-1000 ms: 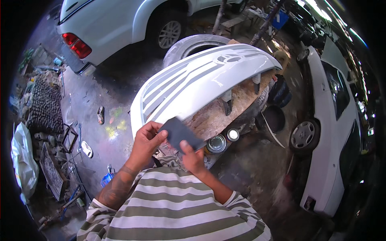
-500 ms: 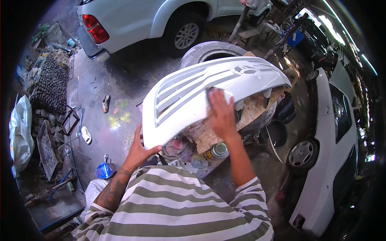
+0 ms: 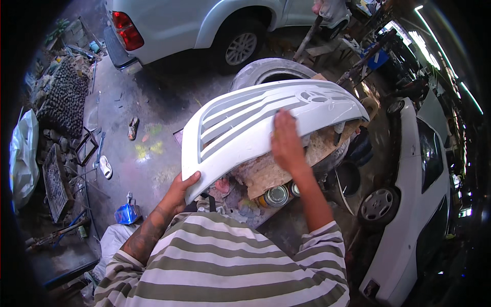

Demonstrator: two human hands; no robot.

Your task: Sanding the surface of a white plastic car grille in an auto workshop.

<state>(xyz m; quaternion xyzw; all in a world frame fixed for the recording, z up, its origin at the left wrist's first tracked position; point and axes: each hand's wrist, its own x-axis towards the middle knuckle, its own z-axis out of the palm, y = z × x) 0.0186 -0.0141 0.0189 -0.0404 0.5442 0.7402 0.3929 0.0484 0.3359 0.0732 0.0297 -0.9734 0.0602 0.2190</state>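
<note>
A white car grille panel with slotted bars lies tilted on a cluttered work surface in front of me. My left hand grips its near lower corner, thumb on top of the edge. My right hand lies flat on the panel's face near the middle, fingers pointing away; a thin dark sheet seems to sit under the palm, mostly hidden. Below the panel stand two round tins beside a piece of brown cardboard.
A loose tyre lies behind the panel. A silver car is parked at the top, a white car at the right. Metal grates, a sandal and scrap litter the concrete floor on the left.
One second ago both hands held a dark sheet in front of me. Since then my left hand has taken the panel's corner and my right hand has gone onto the panel's face.
</note>
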